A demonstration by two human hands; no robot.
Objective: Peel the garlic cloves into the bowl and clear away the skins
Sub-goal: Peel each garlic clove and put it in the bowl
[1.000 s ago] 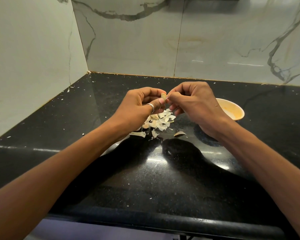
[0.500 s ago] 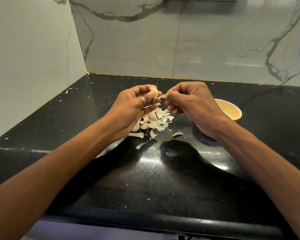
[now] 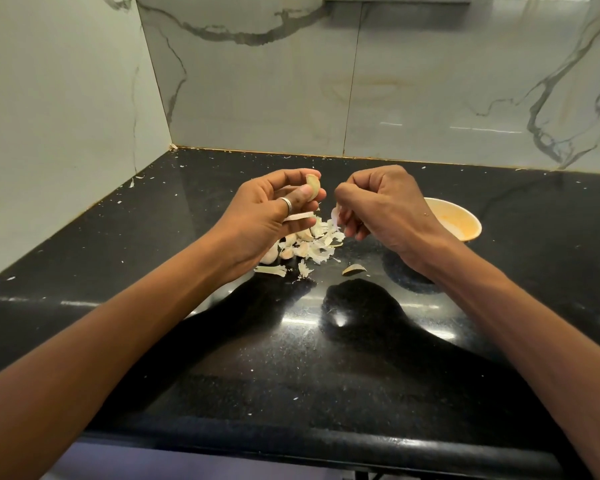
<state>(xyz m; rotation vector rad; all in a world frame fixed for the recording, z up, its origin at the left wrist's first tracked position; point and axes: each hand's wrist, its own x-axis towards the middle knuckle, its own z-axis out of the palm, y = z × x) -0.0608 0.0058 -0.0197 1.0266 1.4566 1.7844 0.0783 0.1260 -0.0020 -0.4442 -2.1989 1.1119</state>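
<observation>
My left hand [image 3: 274, 216], with a ring on one finger, pinches a garlic clove [image 3: 313, 189] between thumb and fingers above the counter. A strip of skin [image 3: 300, 217] lies across its lower fingers. My right hand [image 3: 385, 209] is curled to the right of it, apart from the clove, and pinches a pale piece of skin [image 3: 335, 213]. Beneath both hands lies a pile of loose skins and unpeeled cloves [image 3: 305, 245]. A cream bowl [image 3: 459, 221] stands to the right, partly hidden by my right hand; its contents cannot be seen.
The black speckled counter [image 3: 291, 341] meets marble walls at the left and back. A single brownish skin piece [image 3: 354, 269] lies in front of the pile. Small skin flecks are scattered over the counter. The counter's front edge runs along the bottom.
My hands have drawn apart. The right hand has pulled a piece of skin off the clove, which stays in my left hand.
</observation>
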